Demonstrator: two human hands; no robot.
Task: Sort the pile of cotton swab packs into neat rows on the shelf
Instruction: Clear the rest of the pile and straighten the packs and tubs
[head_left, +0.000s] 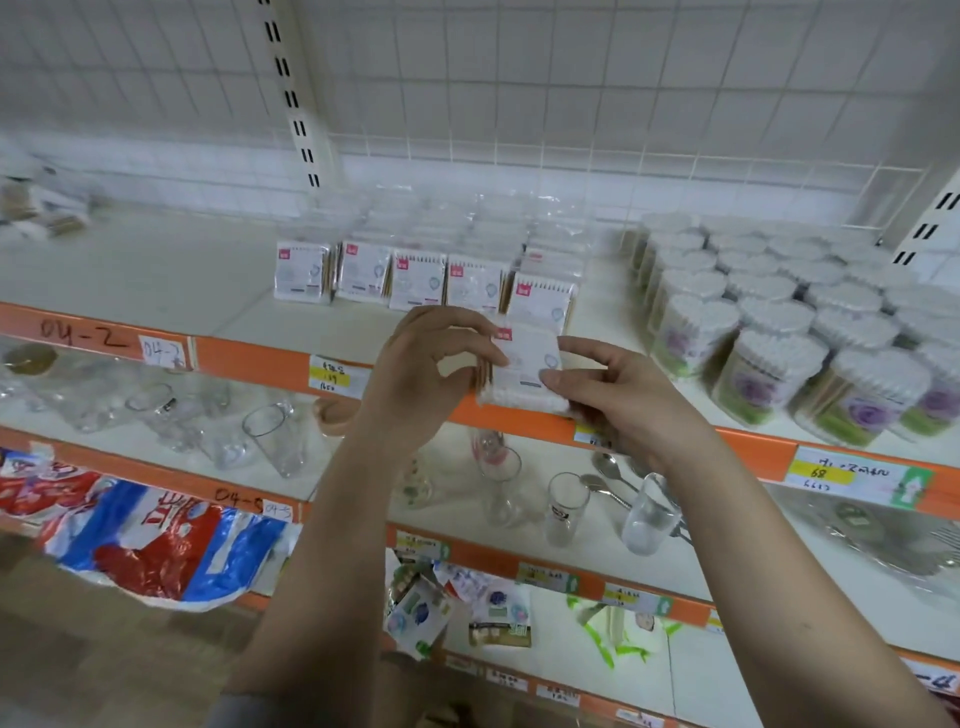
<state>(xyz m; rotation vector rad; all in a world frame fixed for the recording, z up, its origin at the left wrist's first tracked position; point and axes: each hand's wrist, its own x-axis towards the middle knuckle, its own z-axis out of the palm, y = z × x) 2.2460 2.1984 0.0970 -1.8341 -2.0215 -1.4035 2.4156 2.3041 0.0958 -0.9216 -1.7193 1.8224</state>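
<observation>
A white cotton swab pack (527, 366) with a red corner label is held in front of the shelf's orange edge. My left hand (426, 374) pinches its left side with thumb and fingers. My right hand (613, 400) grips its right side and lower corner. Behind it, on the white shelf (171, 280), several identical packs (415, 278) stand upright in rows, reaching back towards the wire grid wall. One more pack (543, 304) stands a little forward at the right end of the front row.
Round tubs of cotton swabs (769, 332) with purple labels fill the shelf's right part. A loose heap of packs (36, 208) lies at far left. The lower shelf holds glass cups (270, 436) and spoons (608, 478). Price tags (335, 376) hang on the orange edge.
</observation>
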